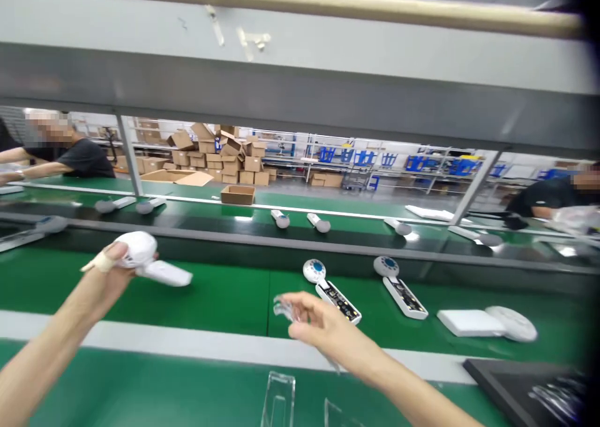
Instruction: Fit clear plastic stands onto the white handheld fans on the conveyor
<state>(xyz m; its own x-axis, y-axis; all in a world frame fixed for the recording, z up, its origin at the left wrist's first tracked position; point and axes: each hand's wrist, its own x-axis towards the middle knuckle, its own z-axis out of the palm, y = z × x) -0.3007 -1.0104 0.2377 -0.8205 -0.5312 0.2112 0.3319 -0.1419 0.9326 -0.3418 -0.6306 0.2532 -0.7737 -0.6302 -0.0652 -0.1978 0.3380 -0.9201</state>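
Left hand [116,262] has a white round-headed handheld device [149,264] gripped by the head, handle sticking out right of that grip. Right hand [319,319] is pinching a small clear plastic piece [282,309], an opened-up device [330,291] with bare circuit board [344,303] just past it.

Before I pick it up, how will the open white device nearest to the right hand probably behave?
The open white device looks fragile: its circuit board lies uncovered. Its casing seems stiff, with straight edges. With a round head at one end, it may swivel if pushed.
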